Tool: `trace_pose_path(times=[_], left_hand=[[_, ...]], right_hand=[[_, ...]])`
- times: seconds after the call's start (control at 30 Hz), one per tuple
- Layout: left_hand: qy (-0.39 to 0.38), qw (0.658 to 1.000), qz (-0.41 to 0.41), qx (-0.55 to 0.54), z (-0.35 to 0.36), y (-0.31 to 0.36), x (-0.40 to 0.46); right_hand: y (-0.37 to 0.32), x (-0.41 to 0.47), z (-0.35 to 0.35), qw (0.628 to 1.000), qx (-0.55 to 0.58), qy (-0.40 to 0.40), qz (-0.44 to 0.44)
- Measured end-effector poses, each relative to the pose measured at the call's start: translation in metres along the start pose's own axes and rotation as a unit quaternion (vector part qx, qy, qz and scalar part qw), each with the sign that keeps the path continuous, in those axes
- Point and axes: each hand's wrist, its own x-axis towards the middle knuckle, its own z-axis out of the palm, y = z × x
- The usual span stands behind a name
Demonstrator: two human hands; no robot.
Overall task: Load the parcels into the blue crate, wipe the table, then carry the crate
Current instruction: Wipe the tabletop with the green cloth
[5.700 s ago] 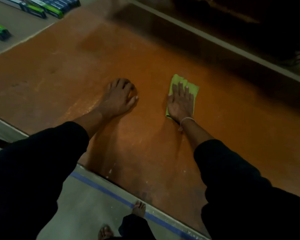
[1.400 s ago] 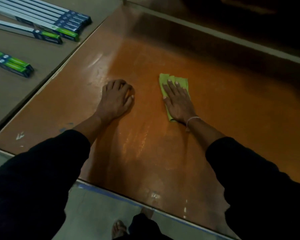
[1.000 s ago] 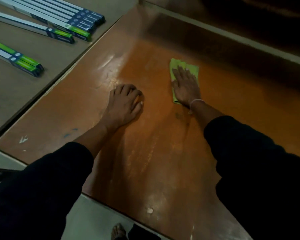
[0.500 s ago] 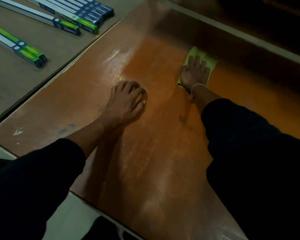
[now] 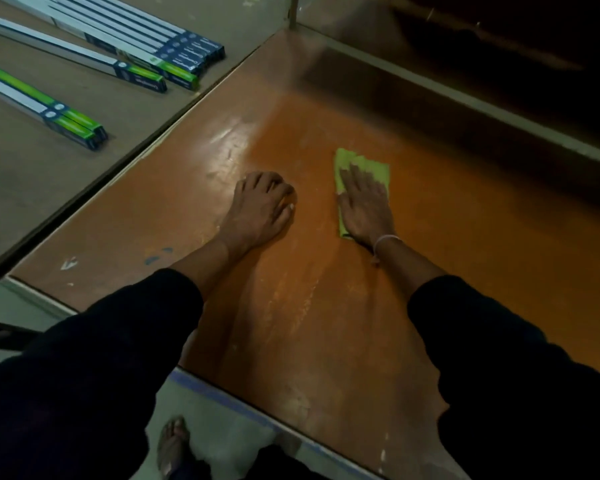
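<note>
A person leans over an orange-brown table point(image 5: 326, 323), the right hand point(image 5: 364, 206) spread flat, fingers straight, pressing a yellow-green cloth point(image 5: 368, 166) against the surface at mid-table. The left hand point(image 5: 260, 209) rests beside it, fingers curled under and grasping nothing, apparently bracing the body's weight. Long boxed parcels point(image 5: 136, 69) with green and blue ends lie on a separate grey surface point(image 5: 32, 188) at far left, well apart from the cloth.

The wiping step looks to be under way. Done well, it calls for even palm pressure, overlapping passes that reach the dull streaks left of the hands, and a cloth kept flat so it does not bunch under the fingers.

The blue crate is nowhere in view, so whether any parcels are loaded cannot be told. The table's far right sinks into shadow, dark sleeves point(image 5: 94, 375) cover the near edge, and the cloth's near part lies hidden beneath the palm.
</note>
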Motion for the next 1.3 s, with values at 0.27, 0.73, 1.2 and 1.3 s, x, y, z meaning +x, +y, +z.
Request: trace_pose_path(times=[0.27,0.73,1.2,1.3], left_hand=[[-0.027,0.999,0.034,-0.016,-0.012,-0.015,-0.012],[-0.02,0.998,0.05,0.023,-0.049,-0.114,-0.071],[0.019,0.999,0.037,0.0,-0.042,-0.118,-0.075],[0.013,0.999,0.035,-0.007,-0.041,-0.12,-0.076]], right_hand=[[-0.039,-0.07,0.006,1.0,-0.006,0.0,-0.021],[-0.094,-0.127,0.01,0.979,-0.02,0.02,0.201],[-0.203,-0.238,0.025,1.0,0.002,0.005,0.004],[-0.199,-0.249,0.024,0.999,-0.001,0.019,0.039]])
